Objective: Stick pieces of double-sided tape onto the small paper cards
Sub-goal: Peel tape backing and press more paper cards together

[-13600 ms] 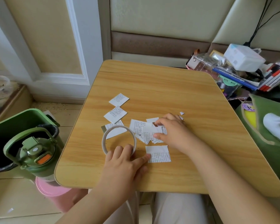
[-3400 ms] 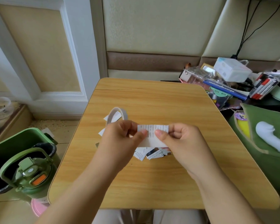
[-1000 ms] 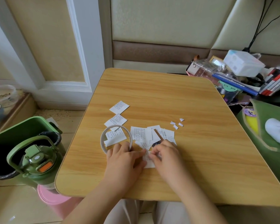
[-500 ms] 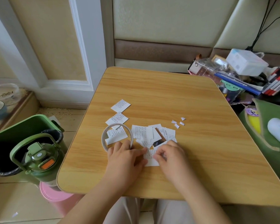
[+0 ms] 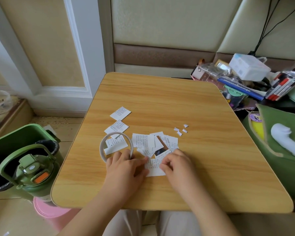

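A small printed paper card (image 5: 154, 169) lies flat on the wooden table (image 5: 160, 99) between my hands. My left hand (image 5: 126, 169) has its fingers over the near rim of the white tape roll (image 5: 101, 148) and its thumb on the card's left edge. My right hand (image 5: 177, 166) is curled, its fingertips pinching at the card's right side; what is under them is hidden. A loose pile of cards (image 5: 143, 141) lies just beyond the hands. Two single cards (image 5: 120, 113) (image 5: 117, 127) lie further left, and one card sits inside the roll's ring.
Tiny white paper scraps (image 5: 180, 130) lie right of the pile. A green bin (image 5: 24, 133) and a green bottle (image 5: 32, 172) stand off the table's left edge. Cluttered stationery (image 5: 242, 82) and a green bag (image 5: 283, 137) crowd the right side.
A few seconds ago both hands held the card up in the air; it now lies on the table with the roll set down beside it. In the last second the hands barely moved.
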The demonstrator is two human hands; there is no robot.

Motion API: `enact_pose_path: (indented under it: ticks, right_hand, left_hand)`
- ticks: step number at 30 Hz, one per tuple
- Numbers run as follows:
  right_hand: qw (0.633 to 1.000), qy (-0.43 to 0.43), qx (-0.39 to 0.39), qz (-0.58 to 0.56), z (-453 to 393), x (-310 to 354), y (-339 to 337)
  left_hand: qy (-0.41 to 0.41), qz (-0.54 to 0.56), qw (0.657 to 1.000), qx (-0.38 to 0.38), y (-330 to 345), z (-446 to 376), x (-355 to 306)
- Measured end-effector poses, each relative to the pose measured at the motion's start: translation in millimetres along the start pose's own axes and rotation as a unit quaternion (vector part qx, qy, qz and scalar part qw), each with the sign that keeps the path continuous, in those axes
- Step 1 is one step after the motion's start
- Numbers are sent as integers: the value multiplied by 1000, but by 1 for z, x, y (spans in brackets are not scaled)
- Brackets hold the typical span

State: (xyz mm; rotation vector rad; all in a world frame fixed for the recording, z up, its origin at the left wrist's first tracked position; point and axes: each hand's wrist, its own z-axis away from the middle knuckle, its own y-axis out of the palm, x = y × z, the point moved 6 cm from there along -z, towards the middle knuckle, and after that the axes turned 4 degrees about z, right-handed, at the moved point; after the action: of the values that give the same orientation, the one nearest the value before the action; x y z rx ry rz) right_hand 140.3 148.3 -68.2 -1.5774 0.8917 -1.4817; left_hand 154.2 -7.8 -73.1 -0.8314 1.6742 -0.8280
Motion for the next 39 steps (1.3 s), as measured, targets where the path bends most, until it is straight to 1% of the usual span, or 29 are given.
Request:
enact_pose_path:
  ticks: [2, 3, 5, 6, 8, 9, 13, 15, 16, 18, 22, 23, 25, 28, 30, 32, 33, 35, 36, 37, 39]
  right_hand:
    - [1000, 21, -9, 5, 1, -9, -6]
    - [1000, 18, -11, 21, 0, -8, -7]
    - [999, -15, -6, 51, -3, 5, -3]
    - [998, -34, -1, 48, -5, 14, 0]
    - [998, -55, 9, 29, -8, 26, 7]
    - [998, -53, 10, 27, -8, 27, 8]
    - [998, 6, 12, 63, -5, 0, -8]
    - [996, 44, -1, 82, -2, -16, -23]
    - [995, 48, -12, 81, -1, -18, -29]
    - [998, 19, -19, 53, -3, -7, -28]
    - [998, -66, 8, 3, -6, 35, 2]
    - [997, -72, 8, -5, -7, 38, 7]
    - [999, -53, 10, -5, -9, 29, 8]
    - [1000, -2, 3, 21, -9, 2, -6]
    - [998, 14, 3, 66, -9, -6, -17]
    - [991, -3, -1, 135, -10, 0, -21]
    - [990, -25, -16, 140, -10, 7, -21]
    - [992, -75, -28, 98, -11, 28, -15]
    - [993, -94, -13, 76, -10, 37, -8]
    - [993, -101, 8, 60, -9, 42, 0]
    - [997, -74, 34, 16, -6, 36, 8]
  left_hand:
    - [0, -3, 1000, 6, 1, 0, 1]
    - [-3, 1, 1000, 8, 2, 0, 0]
    - [10, 6, 1000, -13, 4, -1, 1]
    - [14, 2, 1000, -19, 4, -1, 2]
    - [15, -16, 1000, 15, 4, -2, -2]
    - [19, -26, 999, 13, 4, -2, -2]
    - [2, -13, 1000, -1, 1, -1, 0]
    - [-7, 1, 1000, 13, 4, 0, 2]
    - [-2, 3, 1000, 6, 4, 0, 3]
    - [4, -7, 1000, -3, 5, 0, 3]
    - [4, -24, 1000, -11, 5, 1, 4]
    - [1, -22, 1000, -5, 5, 1, 4]
    - [9, -29, 1000, -8, 5, 1, 3]
    - [12, -14, 1000, -1, 7, 2, 3]
    - [17, -17, 1000, -7, 8, 2, 5]
    - [16, -18, 1000, -16, 6, 2, 5]
    - [14, -20, 999, -21, 5, 2, 4]
    - [7, -20, 1000, -11, 3, 2, 2]
    - [6, -21, 1000, -9, 3, 2, 1]
    - [6, -24, 1000, -9, 4, 2, 1]
    - [4, -27, 1000, -5, 5, 1, 1]
